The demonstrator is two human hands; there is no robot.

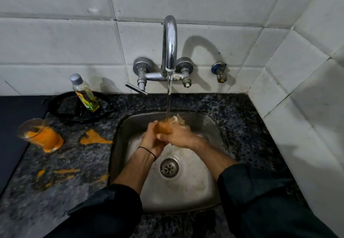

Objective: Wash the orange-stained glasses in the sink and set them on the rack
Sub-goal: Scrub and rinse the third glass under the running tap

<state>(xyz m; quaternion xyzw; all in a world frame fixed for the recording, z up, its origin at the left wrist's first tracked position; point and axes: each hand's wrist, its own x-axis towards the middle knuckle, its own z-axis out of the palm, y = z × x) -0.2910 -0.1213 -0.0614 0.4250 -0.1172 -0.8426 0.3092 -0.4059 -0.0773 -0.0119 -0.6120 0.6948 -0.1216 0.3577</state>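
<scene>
Both hands, left hand [151, 141] and right hand [176, 135], clasp an orange-smeared glass [163, 127] over the sink [214, 126] under the tap [169, 42] stream. Far left stand a second stained glass [40, 135], spills [95, 137], and a soap bottle [85, 93].

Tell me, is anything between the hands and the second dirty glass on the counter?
Nothing visible blocks it. The second glass stands on the counter left of the sink, with only spilled orange stains between. Both hands, left and right, hold another glass.

Dark, loose sleeves [260, 191] pushed up both forearms — a thin black band [148, 151] circles the left wrist.
</scene>
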